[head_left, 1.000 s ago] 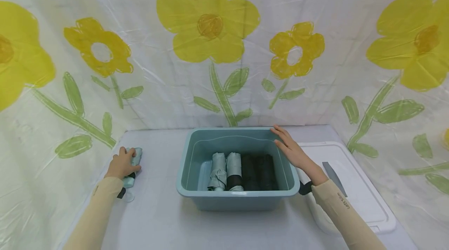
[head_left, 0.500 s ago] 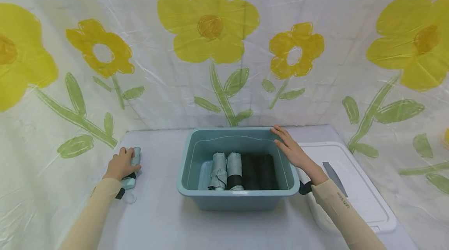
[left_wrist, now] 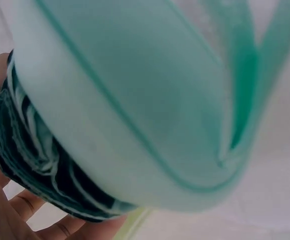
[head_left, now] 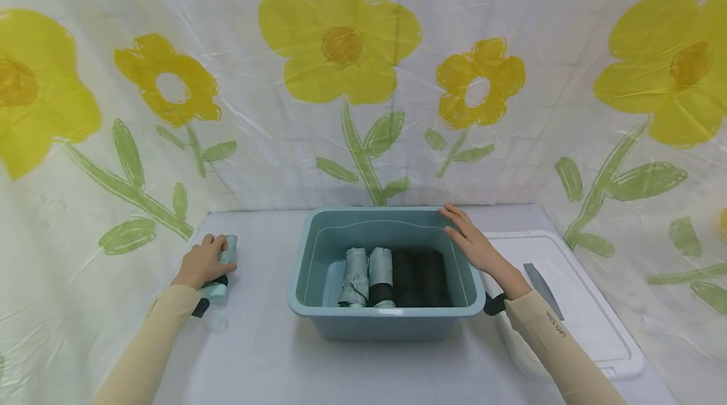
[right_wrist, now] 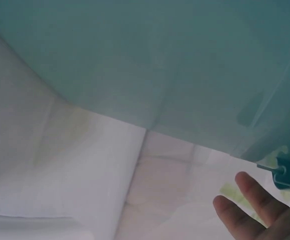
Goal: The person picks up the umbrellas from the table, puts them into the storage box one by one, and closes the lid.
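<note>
Meanwhile the left hand [head_left: 203,261] gripped a mint folded umbrella [head_left: 220,269] lying on the table [head_left: 267,361], well left of the bin [head_left: 386,316]; its fingers curled round the umbrella's near end. The right hand [head_left: 474,244] rested with straight fingers on the bin's far right rim, holding nothing. Inside the bin lay four folded umbrellas side by side, two pale [head_left: 369,272] and two black [head_left: 420,275]. A white lid [head_left: 573,310] lay on the table just right of the bin.

Beige sleeves (black wrist straps)
</note>
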`<state>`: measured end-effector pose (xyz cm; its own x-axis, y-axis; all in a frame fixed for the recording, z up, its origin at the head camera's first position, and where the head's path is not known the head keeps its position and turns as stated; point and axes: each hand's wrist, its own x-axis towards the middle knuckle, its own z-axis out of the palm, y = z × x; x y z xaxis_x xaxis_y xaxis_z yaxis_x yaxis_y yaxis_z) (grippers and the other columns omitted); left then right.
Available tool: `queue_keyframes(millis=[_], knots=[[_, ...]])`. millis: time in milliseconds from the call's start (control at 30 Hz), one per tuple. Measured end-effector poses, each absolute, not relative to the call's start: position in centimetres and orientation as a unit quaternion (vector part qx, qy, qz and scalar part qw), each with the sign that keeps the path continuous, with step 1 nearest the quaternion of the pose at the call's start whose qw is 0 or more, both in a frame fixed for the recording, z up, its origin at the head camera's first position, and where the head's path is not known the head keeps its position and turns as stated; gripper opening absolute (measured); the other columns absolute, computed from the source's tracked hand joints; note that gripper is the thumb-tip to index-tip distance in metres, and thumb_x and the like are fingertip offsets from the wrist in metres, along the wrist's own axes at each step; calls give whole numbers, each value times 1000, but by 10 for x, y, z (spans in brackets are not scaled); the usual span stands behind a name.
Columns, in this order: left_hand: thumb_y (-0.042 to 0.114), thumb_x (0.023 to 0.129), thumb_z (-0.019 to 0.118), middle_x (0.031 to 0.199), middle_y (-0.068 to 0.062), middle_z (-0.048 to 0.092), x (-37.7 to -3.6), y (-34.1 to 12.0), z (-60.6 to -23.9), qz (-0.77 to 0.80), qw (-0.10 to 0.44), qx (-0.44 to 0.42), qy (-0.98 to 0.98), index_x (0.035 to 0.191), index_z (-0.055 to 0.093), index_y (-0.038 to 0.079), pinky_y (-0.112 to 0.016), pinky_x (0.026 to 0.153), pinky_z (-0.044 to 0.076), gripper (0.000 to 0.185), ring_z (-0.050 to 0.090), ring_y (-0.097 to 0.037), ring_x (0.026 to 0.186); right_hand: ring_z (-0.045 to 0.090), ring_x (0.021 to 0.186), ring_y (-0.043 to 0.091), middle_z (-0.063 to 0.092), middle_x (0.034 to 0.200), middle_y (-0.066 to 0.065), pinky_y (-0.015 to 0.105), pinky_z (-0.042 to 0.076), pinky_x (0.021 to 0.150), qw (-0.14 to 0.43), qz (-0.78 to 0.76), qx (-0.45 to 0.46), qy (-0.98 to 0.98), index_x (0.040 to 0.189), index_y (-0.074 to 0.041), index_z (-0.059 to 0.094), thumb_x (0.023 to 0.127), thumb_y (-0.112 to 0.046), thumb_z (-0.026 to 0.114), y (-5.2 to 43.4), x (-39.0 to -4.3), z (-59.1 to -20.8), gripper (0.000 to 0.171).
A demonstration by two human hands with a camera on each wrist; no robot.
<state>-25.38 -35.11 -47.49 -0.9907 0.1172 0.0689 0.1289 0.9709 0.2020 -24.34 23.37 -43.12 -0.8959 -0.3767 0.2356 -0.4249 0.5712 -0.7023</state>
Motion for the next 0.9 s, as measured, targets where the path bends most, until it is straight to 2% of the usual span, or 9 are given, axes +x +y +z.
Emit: queue_keyframes(millis=[267,533,900], knots=[[31,78,68,97,-17,38,-255,-341,-466,-106,46,-68,-991,96,41,8,-35,48,34,40,40,-30,64,13,139,40,13,153,18,65,20,102,29,404,226,-886,145,-5,27,100,-13,38,234,-245,-431,47],[31,80,66,100,-17,38,-256,-331,-456,-100,59,-80,-990,102,43,9,-35,48,35,38,39,-30,67,13,139,39,14,153,16,63,21,103,28,400,219,-890,145,-5,27,101,-16,37,233,-244,-430,47],[33,81,65,99,-19,37,-258,-321,-446,-106,74,-95,-987,99,39,9,-34,48,34,40,39,-30,65,12,139,40,13,153,17,64,20,103,28,402,223,-888,145,-5,28,101,-17,37,232,-241,-430,47]])
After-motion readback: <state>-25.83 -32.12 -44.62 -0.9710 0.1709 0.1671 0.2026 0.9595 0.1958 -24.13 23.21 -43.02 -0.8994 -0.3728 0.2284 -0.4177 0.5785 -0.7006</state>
